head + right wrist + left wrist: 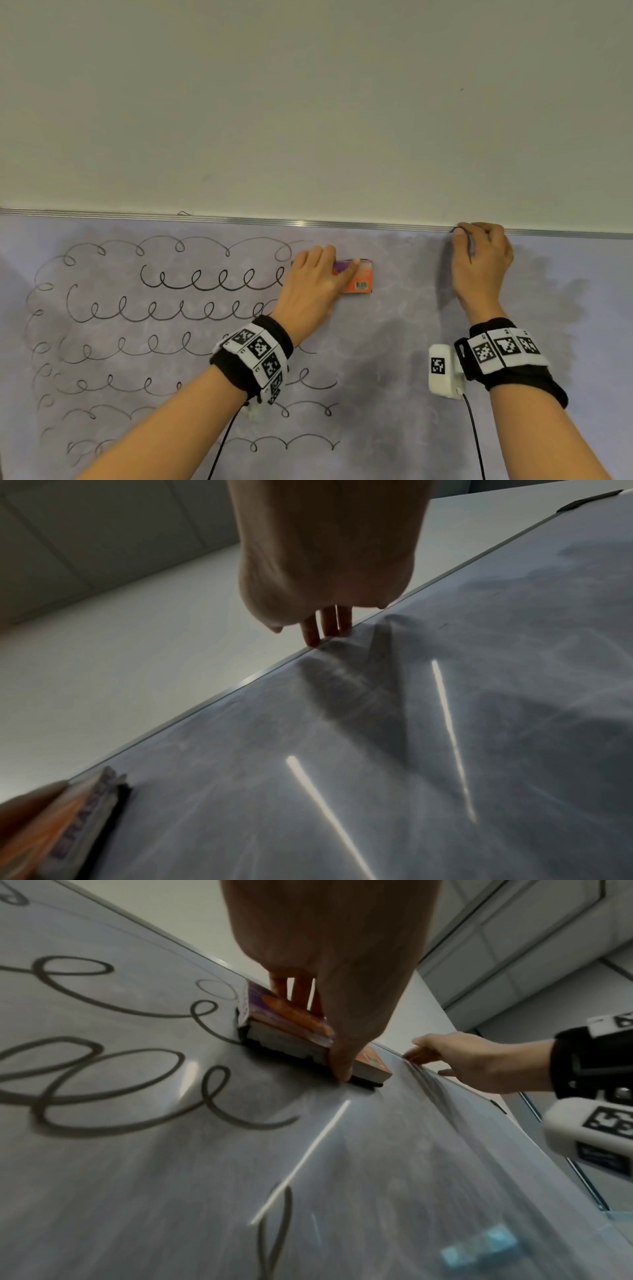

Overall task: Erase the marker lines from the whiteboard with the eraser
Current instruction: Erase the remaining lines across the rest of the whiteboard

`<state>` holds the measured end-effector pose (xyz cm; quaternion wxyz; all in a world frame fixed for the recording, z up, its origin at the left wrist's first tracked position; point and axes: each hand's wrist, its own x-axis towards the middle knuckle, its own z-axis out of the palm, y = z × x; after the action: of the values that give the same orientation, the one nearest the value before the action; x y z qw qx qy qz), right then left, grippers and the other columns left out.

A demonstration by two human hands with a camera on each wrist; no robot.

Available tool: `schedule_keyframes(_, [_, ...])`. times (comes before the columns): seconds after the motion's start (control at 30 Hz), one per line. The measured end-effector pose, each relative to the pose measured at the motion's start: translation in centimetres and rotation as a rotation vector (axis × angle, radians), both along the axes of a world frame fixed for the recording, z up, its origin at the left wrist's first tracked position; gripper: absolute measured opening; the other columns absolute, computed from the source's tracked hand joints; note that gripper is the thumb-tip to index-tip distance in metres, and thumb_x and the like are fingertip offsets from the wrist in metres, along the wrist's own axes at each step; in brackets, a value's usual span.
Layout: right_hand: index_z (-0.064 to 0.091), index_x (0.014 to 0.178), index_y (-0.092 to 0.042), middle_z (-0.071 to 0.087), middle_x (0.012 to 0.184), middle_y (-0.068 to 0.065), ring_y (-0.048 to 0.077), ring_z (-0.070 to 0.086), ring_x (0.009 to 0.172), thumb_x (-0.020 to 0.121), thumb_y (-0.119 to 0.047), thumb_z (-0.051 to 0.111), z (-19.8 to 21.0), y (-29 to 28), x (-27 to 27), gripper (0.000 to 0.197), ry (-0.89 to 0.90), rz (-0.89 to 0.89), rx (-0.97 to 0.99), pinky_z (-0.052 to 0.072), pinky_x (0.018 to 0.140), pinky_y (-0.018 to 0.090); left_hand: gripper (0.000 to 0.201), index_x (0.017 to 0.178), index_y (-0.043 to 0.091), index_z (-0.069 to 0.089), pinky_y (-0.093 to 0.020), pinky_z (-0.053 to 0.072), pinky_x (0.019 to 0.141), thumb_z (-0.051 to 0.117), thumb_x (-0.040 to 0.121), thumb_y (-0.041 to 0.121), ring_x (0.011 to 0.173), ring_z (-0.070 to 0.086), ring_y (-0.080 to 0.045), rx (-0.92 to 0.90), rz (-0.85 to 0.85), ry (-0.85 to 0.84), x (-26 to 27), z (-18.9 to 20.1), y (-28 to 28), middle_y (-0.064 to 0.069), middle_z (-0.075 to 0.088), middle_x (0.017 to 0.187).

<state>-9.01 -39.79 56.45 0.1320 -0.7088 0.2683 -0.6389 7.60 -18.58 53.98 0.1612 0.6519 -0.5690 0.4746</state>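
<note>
Eraser point(359, 281): one rectangular block with an orange and purple printed label, a barcode at its lower right corner, a pale foam middle layer and a dark felt pad pressed flat against the whiteboard point(394, 342). It sits in the upper middle of the board, just below the aluminium top frame point(308, 222), at the right end of the second row of loops. Left hand point(313, 287) grasps the eraser, fingers over its top edge and thumb along the lower side, as the left wrist view shows. Right hand point(483, 260) is apart from the eraser, to its right, with bent fingertips point(313, 639) resting on the frame edge and holding nothing. Marker lines point(164, 308): black looping cursive strokes in about seven rows, covering the left part of the board; the outer ones are thinner and fainter. Board surface to the right is glossy, with cloudy grey smears and two bright streaks of reflected light. Each wrist carries one black band point(255, 356) with white square-patterned tags; two cables hang down.
</note>
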Motion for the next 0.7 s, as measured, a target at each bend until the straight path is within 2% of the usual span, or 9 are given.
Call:
schedule_keyframes(0.1, [0.068,0.108,-0.008,0.055,0.113,0.013,0.024,0.045,0.113,0.090,-0.049,0.030,0.7,1.1,0.5,0.058,0.046,-0.002,-0.022,0.023,0.112,0.053,0.063,0.125,0.015,0.058,-0.037,0.036,0.064,0.079,0.066,0.009,0.076,0.041,-0.027,-0.040,0.013,-0.003,0.5,0.7,0.1,-0.011,0.047,0.088])
schedule_keyframes(0.2, [0.070,0.103,-0.005,0.055,0.110,0.013,0.014,0.038,0.107,0.093,-0.045,0.032,1.0,2.7,1.7,0.057,0.103,0.024,-0.079,0.022,0.112,0.057,0.059,0.126,0.013,0.058,-0.038,0.040,0.063,0.079,0.071,0.016,0.076,0.044,-0.029,-0.129,0.035,0.101,1.2,1.9,0.7,-0.013,0.049,0.088])
schedule_keyframes(0.3, [0.071,0.100,-0.005,0.056,0.103,0.010,0.010,0.039,0.099,0.094,-0.045,0.033,1.1,4.3,3.6,0.055,0.137,0.077,-0.143,0.023,0.111,0.058,0.058,0.126,0.014,0.059,-0.039,0.042,0.065,0.079,0.073,0.020,0.077,0.046,-0.030,-0.132,0.023,0.140,1.5,2.2,0.9,-0.013,0.050,0.089])
schedule_keyframes(0.37, [0.072,0.094,-0.005,0.057,0.097,0.010,0.013,0.041,0.095,0.095,-0.042,0.037,1.1,5.3,4.9,0.051,0.132,0.113,-0.194,0.033,0.103,0.058,0.061,0.126,0.014,0.057,-0.038,0.038,0.065,0.079,0.069,0.013,0.077,0.043,-0.028,-0.093,-0.003,0.094,1.6,1.4,1.2,-0.012,0.049,0.089])
schedule_keyframes(0.43, [0.070,0.089,-0.004,0.056,0.093,0.009,0.020,0.046,0.092,0.095,-0.039,0.039,1.1,6.0,6.0,0.047,0.105,0.149,-0.215,0.042,0.090,0.051,0.062,0.128,0.016,0.055,-0.038,0.034,0.067,0.076,0.070,0.009,0.078,0.040,-0.026,0.025,-0.020,-0.009,2.0,-0.3,2.0,-0.010,0.046,0.090])
schedule_keyframes(0.53, [0.063,0.080,-0.003,0.052,0.088,0.006,0.023,0.047,0.085,0.095,-0.038,0.040,1.2,6.3,6.8,0.045,0.038,0.209,-0.184,0.043,0.076,0.042,0.060,0.132,0.017,0.051,-0.037,0.033,0.071,0.071,0.076,0.009,0.078,0.038,-0.025,0.157,-0.041,-0.122,3.3,-2.5,4.2,-0.008,0.042,0.091])
schedule_keyframes(0.6, [0.057,0.075,-0.004,0.048,0.085,0.003,0.022,0.046,0.084,0.096,-0.038,0.040,1.3,6.3,7.0,0.044,0.008,0.217,-0.165,0.041,0.073,0.039,0.061,0.130,0.016,0.054,-0.037,0.033,0.070,0.073,0.073,0.007,0.078,0.039,-0.025,0.114,-0.015,-0.113,4.3,-2.0,5.2,-0.008,0.042,0.091])
schedule_keyframes(0.7, [0.053,0.072,-0.004,0.045,0.083,0.001,0.023,0.045,0.082,0.096,-0.037,0.040,1.2,6.2,7.3,0.044,-0.027,0.213,-0.151,0.038,0.070,0.034,0.061,0.127,0.012,0.058,-0.039,0.036,0.066,0.077,0.069,0.007,0.076,0.043,-0.028,-0.079,0.056,0.022,5.5,0.6,5.7,-0.013,0.046,0.089])
